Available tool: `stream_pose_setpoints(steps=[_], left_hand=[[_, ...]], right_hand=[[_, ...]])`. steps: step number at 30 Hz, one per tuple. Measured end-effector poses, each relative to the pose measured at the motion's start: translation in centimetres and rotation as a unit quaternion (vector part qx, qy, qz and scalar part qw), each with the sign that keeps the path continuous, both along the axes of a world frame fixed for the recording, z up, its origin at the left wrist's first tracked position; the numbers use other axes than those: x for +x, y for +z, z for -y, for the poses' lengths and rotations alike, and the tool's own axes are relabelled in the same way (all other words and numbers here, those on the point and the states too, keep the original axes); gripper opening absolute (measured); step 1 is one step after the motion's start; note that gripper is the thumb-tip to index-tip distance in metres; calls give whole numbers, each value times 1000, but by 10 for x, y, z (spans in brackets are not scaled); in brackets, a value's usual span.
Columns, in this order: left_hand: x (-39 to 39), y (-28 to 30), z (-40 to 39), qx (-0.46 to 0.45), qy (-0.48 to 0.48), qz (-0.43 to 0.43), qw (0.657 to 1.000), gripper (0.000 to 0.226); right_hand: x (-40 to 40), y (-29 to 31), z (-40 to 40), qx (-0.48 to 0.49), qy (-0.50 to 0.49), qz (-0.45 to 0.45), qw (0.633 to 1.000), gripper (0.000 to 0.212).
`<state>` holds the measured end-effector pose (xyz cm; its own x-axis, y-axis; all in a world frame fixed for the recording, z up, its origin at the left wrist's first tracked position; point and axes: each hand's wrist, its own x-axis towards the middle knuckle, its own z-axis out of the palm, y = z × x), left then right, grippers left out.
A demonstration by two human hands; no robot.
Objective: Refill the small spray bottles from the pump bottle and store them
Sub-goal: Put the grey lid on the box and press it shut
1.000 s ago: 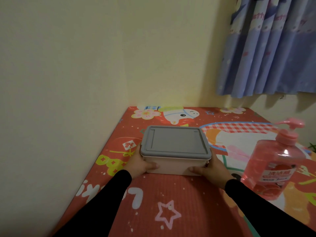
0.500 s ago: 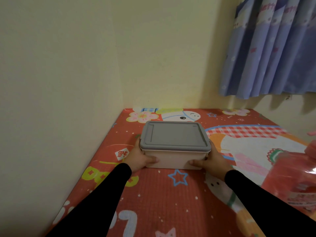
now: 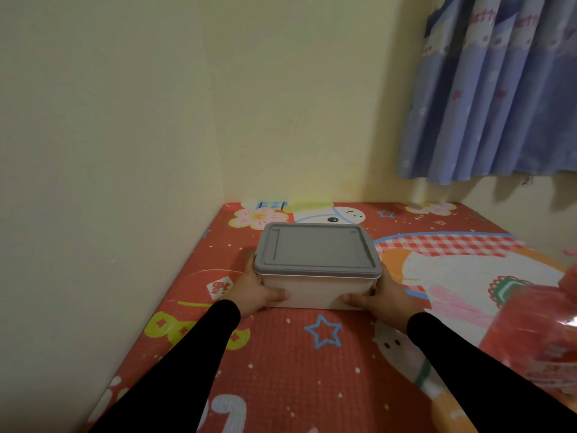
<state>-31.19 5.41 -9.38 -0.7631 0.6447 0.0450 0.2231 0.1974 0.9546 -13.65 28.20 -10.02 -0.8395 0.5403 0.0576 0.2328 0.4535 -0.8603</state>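
A white storage box (image 3: 315, 292) with a closed grey lid (image 3: 317, 250) sits on the red patterned mat (image 3: 281, 354), near the room's corner. My left hand (image 3: 254, 290) grips the box's left end, thumb on its front wall. My right hand (image 3: 382, 293) grips the right end the same way. The big pink pump bottle (image 3: 543, 332) stands at the right edge of the view, blurred and cut off, its pump head out of frame. No small spray bottles are visible; the lid hides the box's inside.
Pale yellow walls meet in a corner just behind the box, the left wall (image 3: 109, 151) running along the mat's left edge. A blue curtain (image 3: 499, 89) hangs at the upper right. Open mat lies in front of the box between my arms.
The box has slid forward toward the corner with both hands still on its ends. The view has shifted so the pump bottle now sits mostly out of frame at the right.
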Motion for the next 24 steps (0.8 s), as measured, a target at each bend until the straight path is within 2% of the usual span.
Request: stream_pose_setpoints(steps=[4, 8, 13, 17, 20, 24], left_hand=[[15, 7, 8, -74, 8, -66, 995, 100], [34, 17, 19, -168, 21, -135, 976, 83], [62, 25, 32, -270, 26, -193, 943, 64], [87, 22, 42, -316, 5, -237, 919, 66], [104, 19, 47, -360, -14, -264, 895, 76], [129, 18, 51, -370, -34, -311, 875, 72]], right_hand=[[12, 1, 8, 18, 1, 42, 999, 95], [32, 11, 21, 64, 18, 73, 995, 74], [65, 19, 45, 147, 11, 154, 977, 87], [93, 22, 63, 192, 0, 227, 955, 85], [114, 26, 73, 223, 8, 222, 949, 71], [148, 29, 84, 240, 3, 215, 947, 73]])
